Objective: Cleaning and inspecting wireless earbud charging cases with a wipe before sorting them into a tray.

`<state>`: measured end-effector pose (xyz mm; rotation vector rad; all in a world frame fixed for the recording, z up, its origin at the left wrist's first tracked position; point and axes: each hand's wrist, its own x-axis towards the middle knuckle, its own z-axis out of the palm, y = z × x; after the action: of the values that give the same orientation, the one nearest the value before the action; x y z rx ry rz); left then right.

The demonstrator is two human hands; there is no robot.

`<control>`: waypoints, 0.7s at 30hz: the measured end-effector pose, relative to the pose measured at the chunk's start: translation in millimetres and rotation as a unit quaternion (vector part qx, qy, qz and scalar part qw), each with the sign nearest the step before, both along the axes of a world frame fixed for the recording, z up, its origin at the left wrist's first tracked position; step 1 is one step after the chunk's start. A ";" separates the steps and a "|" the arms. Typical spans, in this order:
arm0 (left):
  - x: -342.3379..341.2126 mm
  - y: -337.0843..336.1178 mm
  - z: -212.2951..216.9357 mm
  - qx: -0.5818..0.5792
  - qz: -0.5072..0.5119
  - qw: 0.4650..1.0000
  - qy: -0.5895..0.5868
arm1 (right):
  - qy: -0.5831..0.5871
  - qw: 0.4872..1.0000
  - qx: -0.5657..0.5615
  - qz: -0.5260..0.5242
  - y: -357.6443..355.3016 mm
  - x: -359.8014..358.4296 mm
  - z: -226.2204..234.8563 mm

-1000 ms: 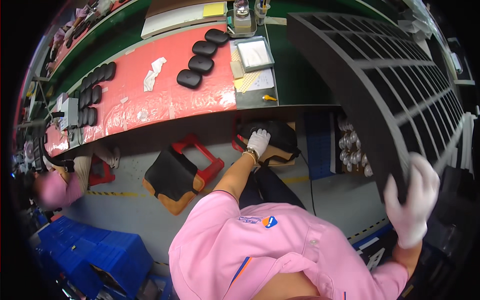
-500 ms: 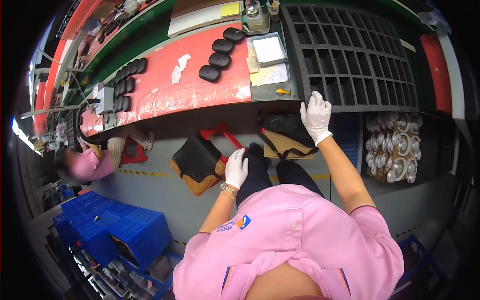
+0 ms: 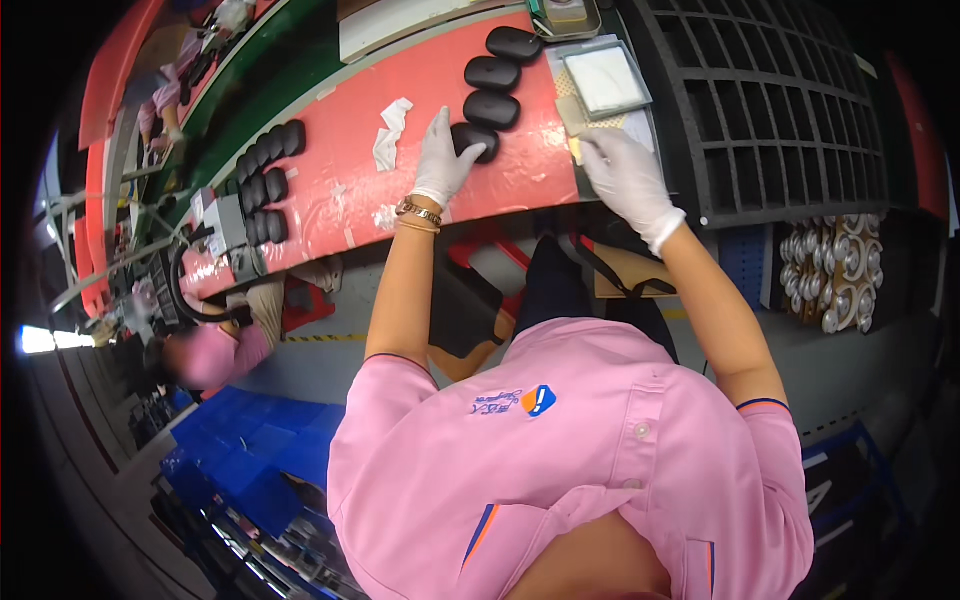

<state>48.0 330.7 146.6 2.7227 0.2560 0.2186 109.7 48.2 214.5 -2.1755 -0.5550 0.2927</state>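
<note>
On the red-covered bench [image 3: 335, 135] above grey floor [image 3: 325, 362], half-open left fingers [image 3: 440, 127] touch a black case [image 3: 478, 139]; right fingers [image 3: 604, 148] bend, hold unclear.

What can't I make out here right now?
All in the head view:
Part of the nearest black case: behind the left hand.
Whether the right hand pinches anything: its fingers hide it.
Compartment floors of the black tray: too dark.
Far side of the metal tray: cut off by the top edge.

blk case [image 3: 474, 142], rounded corners | on red mat [image 3: 535, 168] | nr end, diag row of 4 [image 3: 492, 109]
</note>
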 end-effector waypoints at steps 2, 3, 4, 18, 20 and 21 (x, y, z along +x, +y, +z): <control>18.8 5.2 2.1 -0.040 -0.022 0.992 0.114 | 0.055 0.998 -0.015 -0.012 47.7 19.0 -18.3; 24.2 2.4 9.6 -0.070 -0.033 0.971 0.225 | 0.032 0.998 -0.012 -0.052 66.6 29.6 -28.6; 22.6 -1.6 23.9 -0.043 -0.046 0.966 0.252 | 0.012 0.996 -0.007 -0.084 84.6 33.3 -37.3; -17.2 80.5 27.3 -0.361 0.093 0.926 0.060 | -0.041 0.967 -0.250 -0.003 140.6 13.9 -51.0; 0.6 81.1 44.9 -0.335 0.094 0.937 0.031 | 0.056 0.983 -0.170 0.048 126.6 15.5 -31.4; 8.7 83.8 46.5 -0.336 0.089 0.937 0.031 | 0.055 0.983 -0.171 0.043 118.8 16.6 -15.2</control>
<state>56.7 414.5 193.1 2.0279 0.4939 0.0721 126.3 167.0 199.4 -2.4488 -0.5706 0.5880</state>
